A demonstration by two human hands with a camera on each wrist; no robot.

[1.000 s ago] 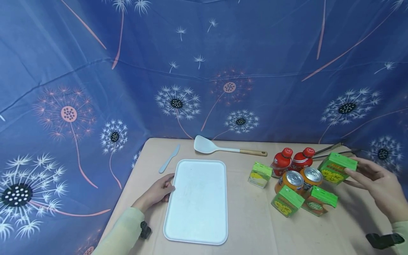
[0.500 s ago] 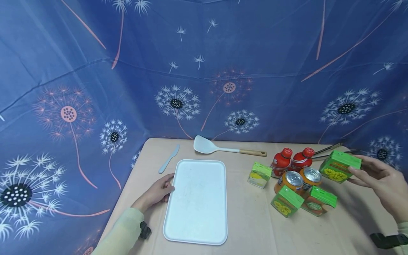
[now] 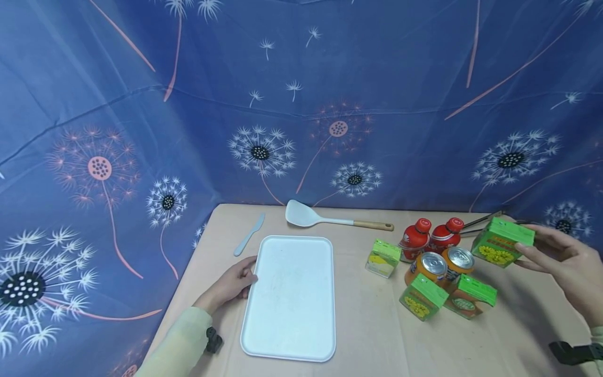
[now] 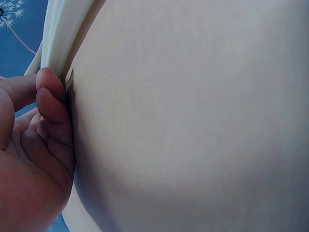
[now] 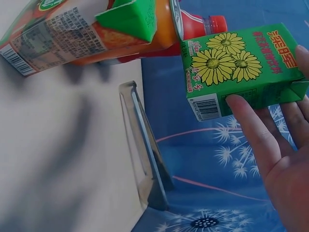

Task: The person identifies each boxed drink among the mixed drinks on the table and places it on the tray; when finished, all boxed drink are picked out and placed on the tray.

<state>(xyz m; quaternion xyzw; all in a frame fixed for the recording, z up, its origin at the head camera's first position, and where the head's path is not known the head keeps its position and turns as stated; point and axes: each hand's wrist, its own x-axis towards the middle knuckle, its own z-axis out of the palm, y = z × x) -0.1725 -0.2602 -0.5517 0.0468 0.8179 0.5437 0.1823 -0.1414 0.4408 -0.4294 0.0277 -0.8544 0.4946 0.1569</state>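
Observation:
My left hand [image 3: 231, 285] grips the left edge of a white rectangular tray [image 3: 288, 301] lying on the table. In the left wrist view, thumb and forefinger pinch the tray [image 4: 62, 36] at its rim, the other fingers curled. My right hand [image 3: 565, 264] holds a green drink carton [image 3: 503, 242] printed with yellow flowers, raised above the table behind the cans. The right wrist view shows thumb and fingers around one end of that carton [image 5: 239, 72]. Near it stand two orange cans [image 3: 432, 266], two red bottles [image 3: 415, 241], a matching green carton [image 3: 424, 297] and a brown-green carton [image 3: 471, 297].
A smaller yellow-green carton [image 3: 383, 258] stands between tray and bottles. At the back lie a white spatula [image 3: 303, 214] with a wooden handle and a pale blue knife [image 3: 250, 234]. Metal tongs [image 5: 145, 145] lie at the far right. A blue patterned cloth [image 3: 414, 63] hangs behind.
My right hand has shifted slightly right and a little up with the green carton. The left hand stays on the tray's edge.

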